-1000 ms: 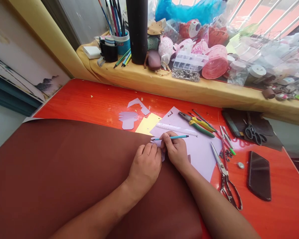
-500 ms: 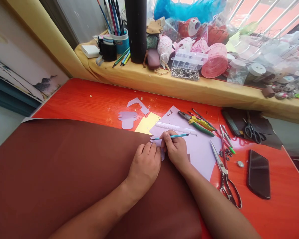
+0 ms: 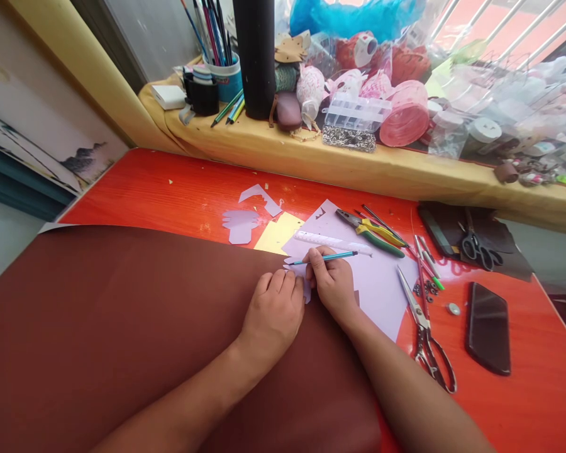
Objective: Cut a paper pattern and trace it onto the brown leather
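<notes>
A large sheet of brown leather-like material (image 3: pixel 122 327) covers the near left of the table. On its far right edge rests a cut lilac paper template (image 3: pixel 307 290), mostly hidden by my hands. My left hand (image 3: pixel 276 308) presses down on the template, its fingers bent and held together. In my right hand (image 3: pixel 331 277) a slim blue pencil (image 3: pixel 337 256) is pinched between thumb and fingers. The pencil lies at a low slant, its dark tip pointing left over the template's far edge. A white ruler (image 3: pixel 327 241) lies just beyond the right hand on a lilac paper sheet (image 3: pixel 382 296).
Pliers (image 3: pixel 370 234), large scissors (image 3: pixel 427 340), a phone (image 3: pixel 488 328) and small scissors (image 3: pixel 474 248) lie to the right. Paper cutouts (image 3: pixel 240 226) and a yellow paper (image 3: pixel 279 233) lie beyond the leather. A cluttered ledge (image 3: pixel 264 145) with a dark roll (image 3: pixel 255 63) borders the back.
The view has shifted very slightly. Both hands and the pencil stay in almost the same place.
</notes>
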Demonstrator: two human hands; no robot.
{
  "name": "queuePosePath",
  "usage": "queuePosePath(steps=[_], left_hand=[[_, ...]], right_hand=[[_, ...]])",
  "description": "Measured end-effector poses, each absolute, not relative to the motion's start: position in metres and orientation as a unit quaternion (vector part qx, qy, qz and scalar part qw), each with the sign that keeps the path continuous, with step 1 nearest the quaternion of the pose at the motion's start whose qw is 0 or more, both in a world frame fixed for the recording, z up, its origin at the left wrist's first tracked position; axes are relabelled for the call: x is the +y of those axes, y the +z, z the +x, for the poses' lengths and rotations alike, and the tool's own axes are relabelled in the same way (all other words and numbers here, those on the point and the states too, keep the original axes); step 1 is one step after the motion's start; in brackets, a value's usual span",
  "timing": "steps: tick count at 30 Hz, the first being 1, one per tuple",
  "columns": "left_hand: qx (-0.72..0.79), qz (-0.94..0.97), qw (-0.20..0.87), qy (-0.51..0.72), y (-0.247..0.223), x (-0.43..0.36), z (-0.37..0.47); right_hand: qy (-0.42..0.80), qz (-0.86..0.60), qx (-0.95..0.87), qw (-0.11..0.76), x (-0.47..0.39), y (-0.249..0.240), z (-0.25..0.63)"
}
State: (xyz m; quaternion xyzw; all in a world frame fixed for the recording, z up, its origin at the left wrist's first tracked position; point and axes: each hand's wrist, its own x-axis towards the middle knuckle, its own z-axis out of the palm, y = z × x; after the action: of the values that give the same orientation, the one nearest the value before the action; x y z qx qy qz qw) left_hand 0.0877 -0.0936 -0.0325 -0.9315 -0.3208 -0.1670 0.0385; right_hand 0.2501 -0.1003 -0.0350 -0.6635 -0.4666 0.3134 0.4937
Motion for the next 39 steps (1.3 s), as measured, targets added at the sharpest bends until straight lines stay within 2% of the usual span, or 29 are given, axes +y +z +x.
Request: queuePosePath(steps=[39], left_hand=[[-0.322,-0.932,0.031,-0.161,-0.0305,-0.0938,0.087]], right_hand=[[0.318,-0.668,-0.456,0.495,-0.1009,-0.0321,0.2495]])
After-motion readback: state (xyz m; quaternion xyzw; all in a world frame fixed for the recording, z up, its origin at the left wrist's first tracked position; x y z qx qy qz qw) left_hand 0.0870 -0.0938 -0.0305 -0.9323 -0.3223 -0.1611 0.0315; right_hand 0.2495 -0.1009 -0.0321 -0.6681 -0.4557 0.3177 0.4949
